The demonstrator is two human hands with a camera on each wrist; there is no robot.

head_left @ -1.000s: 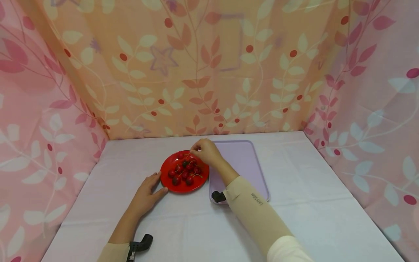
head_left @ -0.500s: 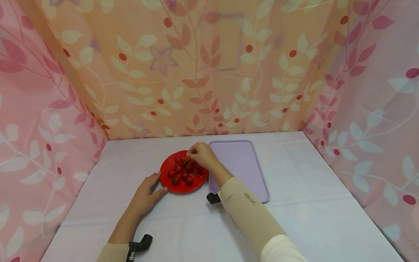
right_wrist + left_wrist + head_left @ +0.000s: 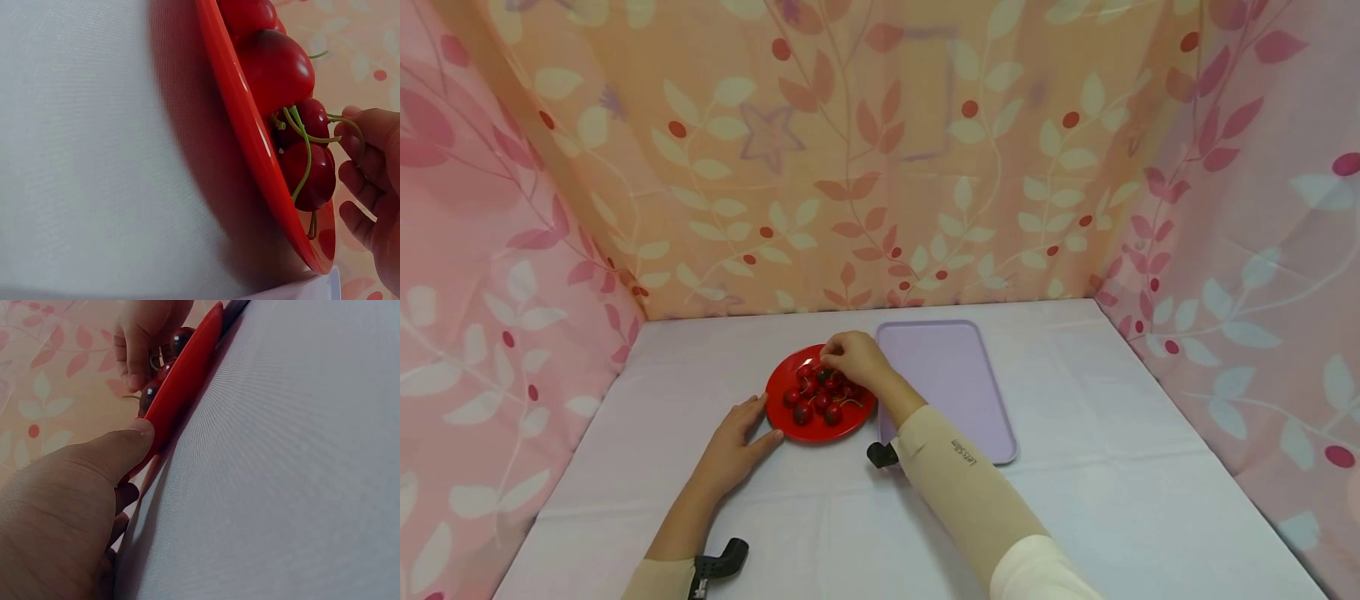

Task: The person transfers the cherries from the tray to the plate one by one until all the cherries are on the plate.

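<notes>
A red plate [image 3: 782, 425] piled with cherries [image 3: 822, 403] sits left of the table's middle. My left hand [image 3: 736, 446] grips its near left rim. The left wrist view shows the thumb [image 3: 142, 428] at the rim and the other fingers lower down, partly hidden. My right hand [image 3: 857, 358] reaches over the plate's far right part, fingertips together in a pinch on a cherry stem. In the right wrist view, a curved green stem [image 3: 353, 128] runs up to the thumb and forefinger. Several cherries lie hidden beneath this hand.
Right of the plate, close to its rim, lies a pale purple tray [image 3: 940, 367], partly covered by the right forearm. A white cloth [image 3: 1112, 467] covers the table. Patterned curtains [image 3: 865, 150] stand at the back and both sides.
My right hand has moved left and slightly nearer over the plate. A cherry by its fingertips has shifted the same way, down beside the others. The left hand stays at the rim.
</notes>
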